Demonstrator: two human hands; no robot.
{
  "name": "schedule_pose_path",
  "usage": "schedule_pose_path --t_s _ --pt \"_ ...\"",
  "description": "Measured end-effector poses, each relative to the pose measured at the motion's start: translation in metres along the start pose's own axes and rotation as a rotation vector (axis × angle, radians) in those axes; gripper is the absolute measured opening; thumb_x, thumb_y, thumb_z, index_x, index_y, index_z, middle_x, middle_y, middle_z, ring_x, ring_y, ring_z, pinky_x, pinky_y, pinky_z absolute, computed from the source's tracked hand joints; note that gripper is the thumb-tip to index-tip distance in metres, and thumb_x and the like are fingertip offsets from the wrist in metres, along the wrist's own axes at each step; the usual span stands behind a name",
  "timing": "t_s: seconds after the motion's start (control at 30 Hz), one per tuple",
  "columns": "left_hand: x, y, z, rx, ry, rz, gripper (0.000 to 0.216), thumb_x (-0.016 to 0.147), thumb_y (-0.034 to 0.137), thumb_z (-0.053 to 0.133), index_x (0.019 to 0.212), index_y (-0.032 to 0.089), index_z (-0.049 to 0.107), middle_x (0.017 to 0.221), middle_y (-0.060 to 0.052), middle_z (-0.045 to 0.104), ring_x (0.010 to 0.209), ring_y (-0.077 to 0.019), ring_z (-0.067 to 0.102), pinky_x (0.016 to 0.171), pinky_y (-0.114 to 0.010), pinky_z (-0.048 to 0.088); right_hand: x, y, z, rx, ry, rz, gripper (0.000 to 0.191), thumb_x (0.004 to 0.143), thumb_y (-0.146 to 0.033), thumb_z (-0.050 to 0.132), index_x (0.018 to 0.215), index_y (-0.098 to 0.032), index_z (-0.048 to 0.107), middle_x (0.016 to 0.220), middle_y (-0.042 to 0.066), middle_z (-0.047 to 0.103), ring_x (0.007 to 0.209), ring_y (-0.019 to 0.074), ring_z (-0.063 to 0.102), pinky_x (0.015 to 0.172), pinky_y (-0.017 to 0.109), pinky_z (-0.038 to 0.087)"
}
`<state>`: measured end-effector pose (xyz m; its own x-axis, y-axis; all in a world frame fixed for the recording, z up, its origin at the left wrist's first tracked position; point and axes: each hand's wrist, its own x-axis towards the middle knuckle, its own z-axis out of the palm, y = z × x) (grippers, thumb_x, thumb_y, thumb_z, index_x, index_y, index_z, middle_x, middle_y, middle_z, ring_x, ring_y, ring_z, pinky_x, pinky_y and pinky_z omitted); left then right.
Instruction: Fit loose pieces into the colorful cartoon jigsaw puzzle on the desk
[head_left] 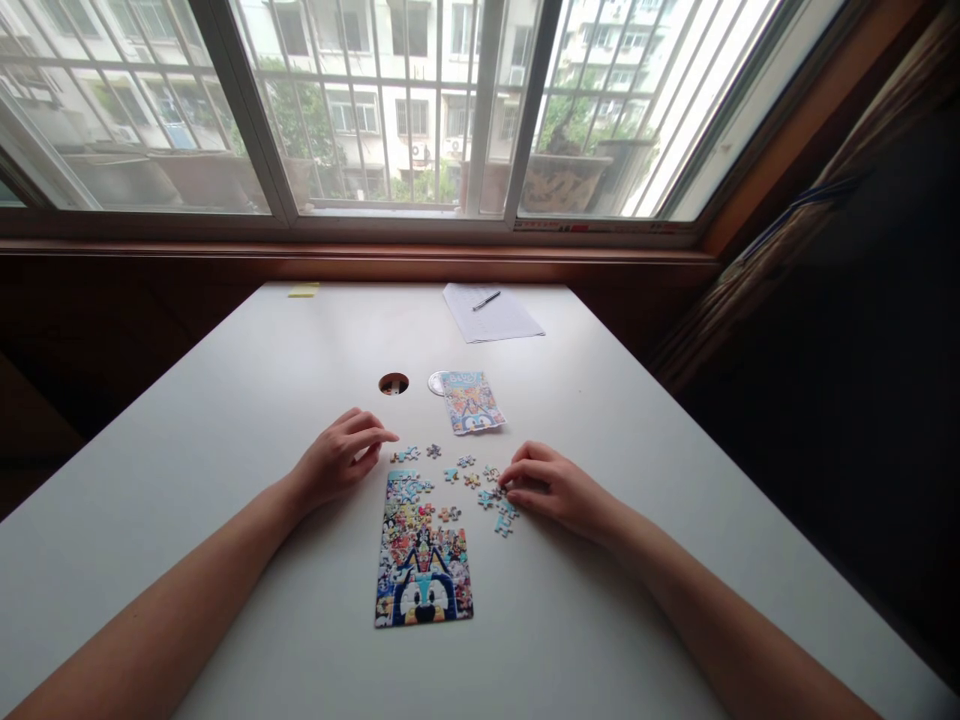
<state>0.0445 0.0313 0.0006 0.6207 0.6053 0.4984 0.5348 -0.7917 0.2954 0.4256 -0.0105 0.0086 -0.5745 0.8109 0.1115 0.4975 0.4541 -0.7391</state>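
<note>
A partly assembled jigsaw puzzle [425, 590] lies on the table, with a blue cartoon dog face at its near end and gaps toward its upper right. Beyond its far edge, my left hand [345, 450] hovers with the index finger stretched out and the others loosely bent, holding nothing visible. To the right, my right hand [551, 485] has its thumb and fingertips closed together on a puzzle piece [501, 490], which they partly hide. Several loose puzzle pieces [504, 520] lie beneath and beside those fingertips. More loose pieces [471, 479] are scattered between my hands.
A picture sheet [474, 402] of the puzzle lies behind the pieces, partly over a round silver cover [436, 383]. Left of it is a round hole [394, 384] in the white table [225, 420]. Paper [499, 320] with a pen [487, 301] rests near the window.
</note>
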Motion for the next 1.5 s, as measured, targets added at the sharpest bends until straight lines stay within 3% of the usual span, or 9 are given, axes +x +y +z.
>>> schedule_pose_path --t_s 0.63,0.97,1.17,1.5 --pt "0.0026 0.0026 -0.0012 -0.012 -0.002 0.011 0.031 0.093 0.006 0.05 0.112 0.022 0.068 0.096 -0.007 0.065 0.09 -0.0201 0.055 0.078 -0.034 0.05 -0.0016 -0.0043 0.0054 -0.063 0.032 0.057 0.007 0.089 -0.025 0.065 0.095 -0.023 0.07 0.103 0.007 0.062 0.091 0.0202 0.06 0.083 0.033 0.051" --pt "0.003 0.0012 -0.0009 0.002 -0.012 0.0 0.031 0.093 0.008 0.049 0.112 0.021 0.07 0.095 -0.008 0.065 0.089 -0.02 0.056 0.077 -0.034 0.052 -0.003 -0.0051 0.006 -0.048 0.06 0.069 0.007 0.086 -0.016 0.064 0.087 -0.023 0.066 0.087 0.003 0.065 0.086 0.0197 0.059 0.082 0.034 0.047" --pt "0.0028 0.0014 -0.0008 -0.004 -0.013 0.003 0.032 0.093 0.007 0.049 0.112 0.022 0.069 0.096 -0.007 0.065 0.089 -0.0202 0.056 0.078 -0.034 0.051 -0.0036 -0.0024 0.0054 0.036 0.11 0.189 0.009 0.087 -0.024 0.063 0.092 -0.023 0.07 0.088 0.003 0.065 0.075 0.0172 0.058 0.071 0.03 0.047" --pt "0.0025 0.0009 0.0004 -0.018 -0.014 0.004 0.033 0.091 0.005 0.051 0.113 0.023 0.068 0.097 -0.007 0.064 0.089 -0.0202 0.055 0.078 -0.033 0.049 -0.0023 -0.0016 0.0035 0.115 0.143 0.273 0.02 0.09 -0.039 0.063 0.098 -0.022 0.071 0.089 0.003 0.072 0.077 0.0184 0.06 0.07 0.03 0.046"
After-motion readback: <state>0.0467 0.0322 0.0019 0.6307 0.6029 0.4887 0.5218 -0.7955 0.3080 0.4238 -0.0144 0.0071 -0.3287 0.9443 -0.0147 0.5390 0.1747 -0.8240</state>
